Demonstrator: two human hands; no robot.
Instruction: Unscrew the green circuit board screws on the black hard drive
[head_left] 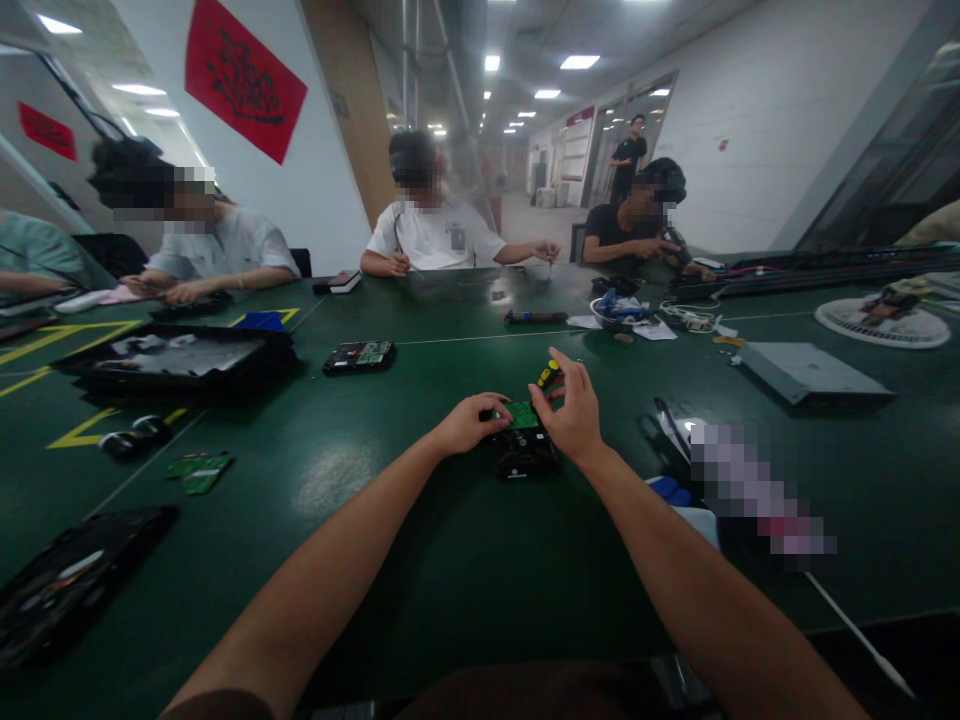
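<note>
A black hard drive [525, 452] with a green circuit board [523, 415] on top lies on the dark green table [420, 520] in front of me. My left hand [469, 422] rests on the drive's left edge, fingers curled against it. My right hand [574, 408] is closed around a screwdriver with a yellow and black handle [547, 375], held over the circuit board's right side. The screwdriver's tip is hidden behind my fingers.
Another hard drive [360, 356] lies farther left, near a black tray [176, 360]. Loose green boards [199, 470] and a black mouse [131, 437] sit at the left. A grey flat case [814, 372] and tools [671, 425] lie right. Three people sit across the table.
</note>
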